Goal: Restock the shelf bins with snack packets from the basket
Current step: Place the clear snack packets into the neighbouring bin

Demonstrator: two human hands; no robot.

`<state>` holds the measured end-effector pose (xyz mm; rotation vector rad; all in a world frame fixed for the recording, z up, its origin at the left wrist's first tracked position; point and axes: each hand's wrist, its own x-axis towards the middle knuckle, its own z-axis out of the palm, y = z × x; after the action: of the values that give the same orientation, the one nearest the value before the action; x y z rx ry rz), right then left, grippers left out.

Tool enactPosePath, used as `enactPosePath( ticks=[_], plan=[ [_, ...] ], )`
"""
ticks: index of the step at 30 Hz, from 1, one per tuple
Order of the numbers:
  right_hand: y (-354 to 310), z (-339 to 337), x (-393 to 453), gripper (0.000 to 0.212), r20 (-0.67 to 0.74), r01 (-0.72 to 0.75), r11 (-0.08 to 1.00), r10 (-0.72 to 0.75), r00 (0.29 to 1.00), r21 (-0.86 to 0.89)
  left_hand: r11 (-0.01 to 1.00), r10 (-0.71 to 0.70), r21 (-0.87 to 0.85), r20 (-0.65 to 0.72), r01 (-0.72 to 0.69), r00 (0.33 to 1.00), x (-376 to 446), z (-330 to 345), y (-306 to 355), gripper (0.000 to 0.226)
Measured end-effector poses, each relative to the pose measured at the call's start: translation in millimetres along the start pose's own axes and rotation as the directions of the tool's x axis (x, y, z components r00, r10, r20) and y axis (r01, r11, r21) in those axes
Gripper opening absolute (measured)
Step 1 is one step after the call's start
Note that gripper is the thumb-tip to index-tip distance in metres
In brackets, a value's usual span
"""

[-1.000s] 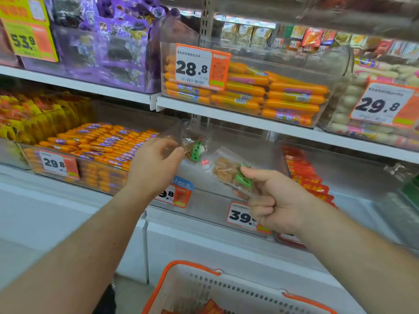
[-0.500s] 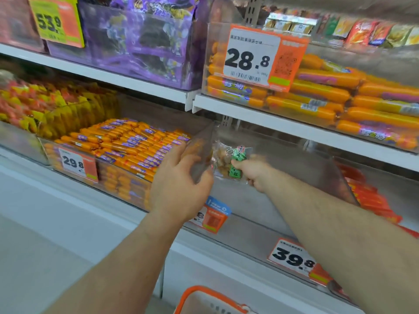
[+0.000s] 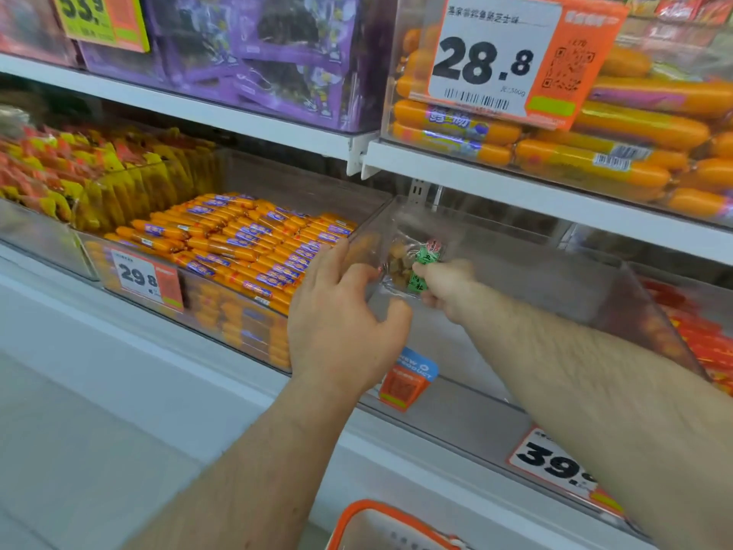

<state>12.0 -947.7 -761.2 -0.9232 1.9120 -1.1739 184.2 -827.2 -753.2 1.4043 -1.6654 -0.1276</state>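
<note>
Head view: right hand [image 3: 446,285], grip pinching a clear snack packet [image 3: 412,264], long axis roughly upright, inside the clear bin [image 3: 555,279] on the lower shelf. Left hand [image 3: 337,323], fingers loosely spread, at the bin's left wall. Basket [image 3: 380,522] rim below. Since before, the camera has closed in; the packet sits deeper.

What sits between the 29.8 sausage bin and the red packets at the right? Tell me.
A clear bin, almost bare, seen in the head view; the right hand holds a green-labelled snack packet inside it.
</note>
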Motion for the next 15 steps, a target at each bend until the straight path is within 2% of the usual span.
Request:
enactPosePath(
  ticks=[2, 7, 11, 15],
  plan=[
    [4.0, 1.1, -1.1, 0.029, 0.030, -0.035, 0.999, 0.035, 0.999, 0.001, 1.000, -0.007, -0.002, -0.002, 0.007, 1.000, -0.3, 0.2, 0.9, 0.064],
    [7.8, 3.4, -7.8, 0.037, 0.053, -0.052, 0.998, 0.053, 0.997, -0.025, 1.000, -0.006, -0.016, -0.003, 0.006, 1.000, -0.2, 0.3, 2.8, 0.064],
    [5.4, 3.0, -12.2, 0.030, 0.094, -0.072, 0.997, 0.076, 0.993, -0.041, 1.000, -0.025, -0.014, 0.027, 0.026, 0.999, 0.2, -2.2, 4.4, 0.056],
    [1.7, -3.2, -19.5, 0.038, 0.121, -0.101, 0.994, 0.104, 0.987, -0.030, 0.999, -0.030, -0.044, 0.045, 0.032, 0.999, 4.2, -8.8, 7.3, 0.059]
  ],
)
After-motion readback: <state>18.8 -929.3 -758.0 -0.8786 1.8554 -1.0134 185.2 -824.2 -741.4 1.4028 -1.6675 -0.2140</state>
